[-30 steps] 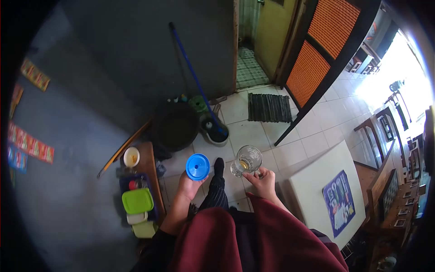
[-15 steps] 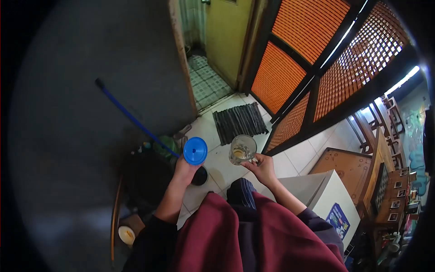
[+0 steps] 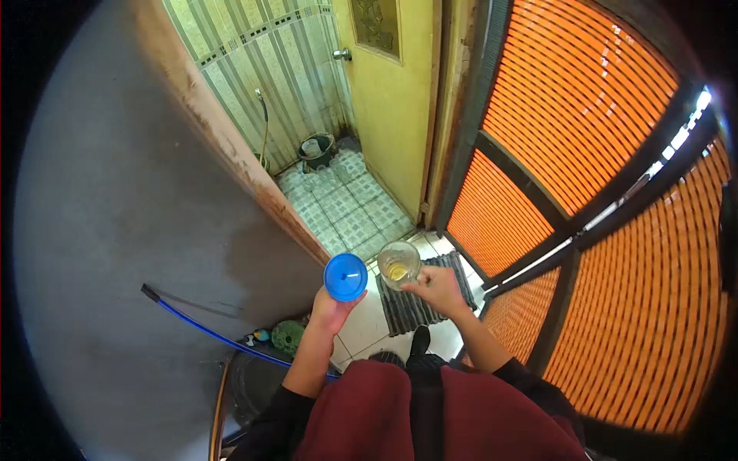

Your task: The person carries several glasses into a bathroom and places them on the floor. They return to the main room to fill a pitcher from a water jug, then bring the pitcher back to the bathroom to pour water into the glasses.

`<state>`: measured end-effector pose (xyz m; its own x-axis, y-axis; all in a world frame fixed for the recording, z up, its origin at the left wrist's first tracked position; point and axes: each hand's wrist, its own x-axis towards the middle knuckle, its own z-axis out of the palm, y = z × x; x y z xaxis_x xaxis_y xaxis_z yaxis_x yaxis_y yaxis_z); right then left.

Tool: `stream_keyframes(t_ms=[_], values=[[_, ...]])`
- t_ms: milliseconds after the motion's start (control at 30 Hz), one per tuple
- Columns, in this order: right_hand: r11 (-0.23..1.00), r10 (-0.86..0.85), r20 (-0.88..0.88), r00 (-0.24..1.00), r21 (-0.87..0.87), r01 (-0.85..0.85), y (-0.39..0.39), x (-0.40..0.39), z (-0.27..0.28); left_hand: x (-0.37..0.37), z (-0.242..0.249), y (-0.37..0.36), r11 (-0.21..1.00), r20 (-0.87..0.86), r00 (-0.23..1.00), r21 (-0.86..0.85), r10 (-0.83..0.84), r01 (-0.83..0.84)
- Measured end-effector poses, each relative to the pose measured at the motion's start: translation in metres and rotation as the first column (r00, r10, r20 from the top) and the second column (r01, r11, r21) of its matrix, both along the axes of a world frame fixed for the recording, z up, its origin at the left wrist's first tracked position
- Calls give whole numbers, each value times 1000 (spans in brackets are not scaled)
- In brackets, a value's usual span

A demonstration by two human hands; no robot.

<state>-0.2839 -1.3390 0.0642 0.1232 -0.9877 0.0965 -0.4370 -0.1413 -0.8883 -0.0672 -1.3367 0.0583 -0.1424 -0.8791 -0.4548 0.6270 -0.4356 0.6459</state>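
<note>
My left hand (image 3: 332, 310) is closed round a round blue object (image 3: 345, 276), like a lid or the top of a cup; what lies under its rim is hidden. To the right, my right hand (image 3: 435, 289) grips the handle of a clear glass mug (image 3: 399, 265). A little yellowish stuff shows at the bottom of the mug. Both things are held upright, close to each other but apart, above the floor and the dark striped mat (image 3: 410, 310).
Ahead is a doorway with a yellow door (image 3: 392, 115) standing open, a tiled floor (image 3: 350, 207) and a dark bucket (image 3: 316, 150) inside. Orange lattice panels (image 3: 584, 100) stand at the right. A blue pole (image 3: 207, 330) leans by the grey wall (image 3: 154, 192) at the left.
The view has moved forward toward the doorway, and more of the tiled room shows. The white cabinet and the tables at the right have left the view. Both hands still hold their things.
</note>
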Motion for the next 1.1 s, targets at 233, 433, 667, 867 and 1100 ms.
stream_keyframes(t_ms=[233, 433, 667, 867, 1100], values=[[994, 105, -55, 993, -6, -105, -139, -12, 1, 2, -15, -86, 997, 57, 996, -32, 66, -64], [990, 141, -64, 988, -20, -142, -267, 10, -25, 10, -68, -202, 961, -110, 957, 102, 269, -259], [991, 86, -163, 983, 112, -68, -434, 49, -28, 58, -73, -470, 971, -385, 892, 118, 238, -208], [929, 76, 171, 982, 346, -132, -553, 93, -57, 93, -43, -559, 883, -151, 877, -45, 456, -467], [794, 100, 114, 988, 590, -149, -687, 187, -111, 172, -112, -622, 834, 99, 844, 127, 528, -537]])
